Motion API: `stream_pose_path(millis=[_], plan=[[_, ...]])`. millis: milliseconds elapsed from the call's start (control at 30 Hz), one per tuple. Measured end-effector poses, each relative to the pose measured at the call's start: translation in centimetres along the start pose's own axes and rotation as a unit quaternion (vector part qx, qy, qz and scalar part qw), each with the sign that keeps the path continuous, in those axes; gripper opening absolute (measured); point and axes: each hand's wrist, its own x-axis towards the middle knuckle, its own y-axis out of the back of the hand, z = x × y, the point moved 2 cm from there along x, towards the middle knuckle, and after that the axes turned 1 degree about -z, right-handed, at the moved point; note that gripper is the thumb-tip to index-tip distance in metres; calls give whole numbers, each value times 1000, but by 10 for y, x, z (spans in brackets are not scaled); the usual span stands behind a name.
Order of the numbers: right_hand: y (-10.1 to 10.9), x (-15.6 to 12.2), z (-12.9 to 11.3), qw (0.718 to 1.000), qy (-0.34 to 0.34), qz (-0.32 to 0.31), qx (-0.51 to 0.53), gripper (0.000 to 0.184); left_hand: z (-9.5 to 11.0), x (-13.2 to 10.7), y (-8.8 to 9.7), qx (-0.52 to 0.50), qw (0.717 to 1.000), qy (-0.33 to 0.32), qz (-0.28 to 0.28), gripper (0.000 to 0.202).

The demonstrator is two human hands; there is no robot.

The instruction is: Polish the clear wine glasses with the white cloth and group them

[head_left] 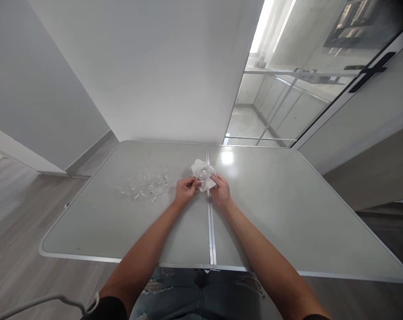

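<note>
Over the table's middle seam, my two hands hold a clear drinking glass point(205, 174) together with a white cloth point(197, 165). The glass is see-through, with a rounded bowl lying against the cloth. My left hand point(185, 189) is closed, its fingertips pinching the cloth's left edge beside the glass. My right hand point(221, 190) is closed around the right side of the glass, with the thumb on top and cloth underneath. The fingers beneath are hidden. Left of my left hand, several clear glasses point(151, 183) stand close together; their outlines are faint.
The pale folding table point(264, 209) has a metal rim and a central seam. A white wall point(161, 75) rises behind it. At the right back is a glass-paned door point(271, 102) with a black handle point(371, 71). A pale cable point(54, 298) crosses at the lower left.
</note>
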Motion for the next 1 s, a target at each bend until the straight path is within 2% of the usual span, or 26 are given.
stream_pose_path(millis=[133, 200, 267, 333, 367, 433, 500, 567, 600, 667, 733, 800, 867, 933, 1000], plan=[[-3, -11, 3, 990, 84, 19, -111, 33, -9, 3, 2, -1, 998, 42, 56, 43], [-6, -15, -2, 968, 151, -12, -202, 40, -16, 5, 3, 17, 996, 57, 63, 39], [-12, -17, -6, 924, 213, -109, -299, 43, -21, 6, 4, 52, 995, 54, 59, 31], [-19, -18, -10, 863, 250, -209, -386, 42, -24, 6, 5, 94, 993, 30, 60, 23], [-21, -18, -12, 838, 262, -233, -419, 43, -23, 6, 5, 113, 992, 14, 62, 21], [-21, -16, -17, 808, 281, -230, -464, 44, -21, 5, 5, 143, 988, -23, 55, 21], [-18, -14, -22, 799, 293, -195, -488, 42, -16, 3, 2, 169, 984, -59, 17, 24], [-10, -9, -28, 807, 278, -149, -500, 34, -11, 0, -2, 202, 974, -92, -43, 24], [-5, -6, -31, 820, 252, -125, -499, 29, -9, -2, -4, 218, 968, -106, -72, 25], [6, 1, -38, 862, 162, -92, -472, 21, -7, -6, -7, 239, 955, -129, -123, 26], [18, 7, -44, 917, 44, -87, -386, 20, -6, -8, -8, 242, 948, -142, -152, 26], [27, 10, -48, 967, -47, -79, -239, 14, -6, -9, -8, 227, 951, -142, -153, 25], [32, 12, -49, 991, -93, -50, -77, 9, -6, -7, -7, 194, 964, -127, -129, 27], [31, 11, -45, 992, -115, -23, 43, 17, -6, -5, -5, 145, 980, -105, -92, 31], [24, 10, -35, 986, -134, -16, 102, 22, -7, -2, -3, 96, 991, -79, -55, 35]])
